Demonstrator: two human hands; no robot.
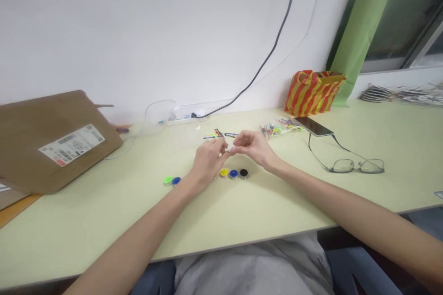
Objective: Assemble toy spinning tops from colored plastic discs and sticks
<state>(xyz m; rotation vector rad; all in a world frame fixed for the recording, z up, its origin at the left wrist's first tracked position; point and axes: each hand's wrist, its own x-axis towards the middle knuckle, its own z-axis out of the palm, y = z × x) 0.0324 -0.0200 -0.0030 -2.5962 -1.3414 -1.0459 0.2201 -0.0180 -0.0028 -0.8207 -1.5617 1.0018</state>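
My left hand [208, 159] and my right hand [255, 148] meet over the table, fingertips pinched on a small white piece [230, 148]. The fingers cover part of it, so its kind cannot be made out. Just behind the hands lie several thin coloured sticks [230, 135] in blue, red, yellow and black. Nearer me is a row of small round clear pieces with coloured tops: a yellow one [224, 173], a blue one [234, 174] and a black one [244, 174]. A green one [168, 179] and another blue one [176, 180] sit beside my left forearm.
A clear bag of coloured parts [282, 127] lies right of the hands, by a phone [314, 126] and eyeglasses [358, 166]. Behind stand a striped bag [313, 94] and a power strip [185, 120] with a black cable [266, 57]. A cardboard box [51, 147] occupies the left.
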